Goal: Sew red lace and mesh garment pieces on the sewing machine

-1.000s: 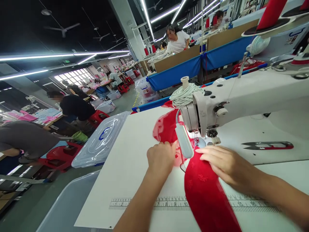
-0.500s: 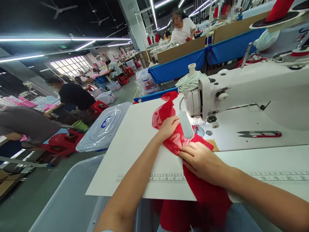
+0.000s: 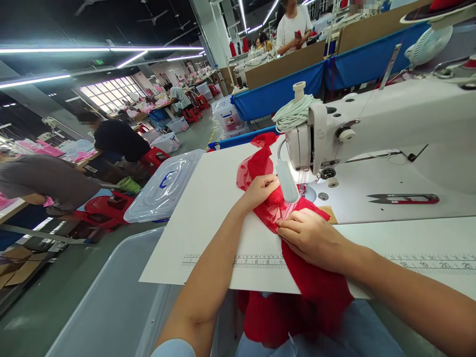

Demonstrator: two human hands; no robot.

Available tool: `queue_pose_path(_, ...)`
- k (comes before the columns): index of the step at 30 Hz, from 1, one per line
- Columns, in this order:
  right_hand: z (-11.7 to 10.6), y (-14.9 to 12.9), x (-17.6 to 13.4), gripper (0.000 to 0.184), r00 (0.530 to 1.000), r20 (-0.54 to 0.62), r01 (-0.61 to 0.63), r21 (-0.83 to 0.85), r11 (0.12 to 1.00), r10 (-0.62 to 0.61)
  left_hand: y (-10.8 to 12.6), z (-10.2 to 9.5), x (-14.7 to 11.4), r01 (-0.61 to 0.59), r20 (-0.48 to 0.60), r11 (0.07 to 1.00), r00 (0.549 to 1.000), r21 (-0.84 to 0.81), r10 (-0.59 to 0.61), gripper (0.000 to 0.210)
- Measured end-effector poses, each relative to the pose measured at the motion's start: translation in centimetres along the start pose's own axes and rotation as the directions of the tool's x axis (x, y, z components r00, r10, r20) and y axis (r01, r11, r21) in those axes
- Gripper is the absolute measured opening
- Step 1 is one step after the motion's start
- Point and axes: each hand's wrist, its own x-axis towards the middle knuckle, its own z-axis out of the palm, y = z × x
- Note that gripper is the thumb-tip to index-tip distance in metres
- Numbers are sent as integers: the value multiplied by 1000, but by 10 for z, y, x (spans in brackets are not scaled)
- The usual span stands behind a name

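Note:
Red sheer fabric (image 3: pixel 260 161) lies under the needle area of a white sewing machine (image 3: pixel 349 131) and hangs over the table's front edge toward my lap. My left hand (image 3: pixel 260 192) is on the cloth left of the needle, its fingers bent and closed on it. Nearer to me, my right hand (image 3: pixel 310 237) grips the fabric's front edge, thumb and fingers together. A pale flat lamp-like piece (image 3: pixel 287 182) hides part of the needle and of the cloth. Thread snips (image 3: pixel 403 199) with a red-and-black handle rest on the machine bed to the right.
A printed ruler scale (image 3: pixel 260 261) runs along the front of the white tabletop (image 3: pixel 208 198). Left of it are a clear lidded box (image 3: pixel 163 186) and an open plastic bin (image 3: pixel 111 292). Pale cord (image 3: pixel 295 113) is coiled on the machine head. Other people sit or stand at stations beyond.
The camera view has shifted slightly. Both hands keep nearly the same places on the red fabric. Across the way, a person in a white top has straightened up.

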Motion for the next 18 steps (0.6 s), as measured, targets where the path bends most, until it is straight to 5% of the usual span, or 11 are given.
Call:
queue_pose_path(5, -2, -4, 3, 29, 999, -31, -24, 15, 1000, 24, 13, -9, -9, 178, -73, 948, 984, 263, -164, 31)
queue_pose_path(11, 5, -6, 11, 28, 978, -206, -1, 10, 1000, 3, 5, -19, -3, 438, -229, 800, 898, 410, -375, 44)
queue_pose_path(15, 26, 4, 14, 29, 922, -371, 84, -93, 992, -113, -9, -41, 41, 426, -219, 829, 903, 363, -369, 39)
queue_pose_path(18, 37, 15, 11, 23, 919, -375, 64, -161, 985, -121, -17, -58, 81, 292, -250, 910, 943, 296, -221, 38)
